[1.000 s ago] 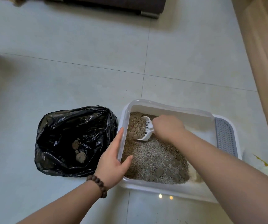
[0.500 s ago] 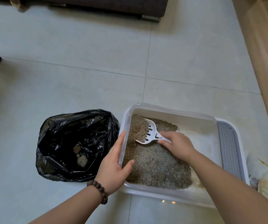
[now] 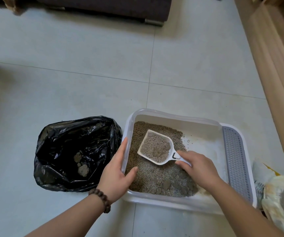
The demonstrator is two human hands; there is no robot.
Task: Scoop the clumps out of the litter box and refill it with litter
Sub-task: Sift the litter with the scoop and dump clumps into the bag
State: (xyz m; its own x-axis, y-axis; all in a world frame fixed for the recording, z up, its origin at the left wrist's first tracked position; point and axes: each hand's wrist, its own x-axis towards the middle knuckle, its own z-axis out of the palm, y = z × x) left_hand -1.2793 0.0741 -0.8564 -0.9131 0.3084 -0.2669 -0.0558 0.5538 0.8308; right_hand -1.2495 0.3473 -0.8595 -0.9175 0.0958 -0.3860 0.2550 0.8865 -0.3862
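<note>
scoop [image 3: 155, 147] lifted, now loaded (litter, clumps)

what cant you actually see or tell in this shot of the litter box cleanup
All in the head view:
- Scoop handle: the right hand wraps it, so the grip itself is hidden.
- Litter box floor: litter covers the left part.
- Black trash bag: folds hide its depths; only a few clumps show.
- Sack at lower right: cut off by the frame edge, printing unreadable.
- Left hand palm: pressed over the box's left wall, unseen.
</note>
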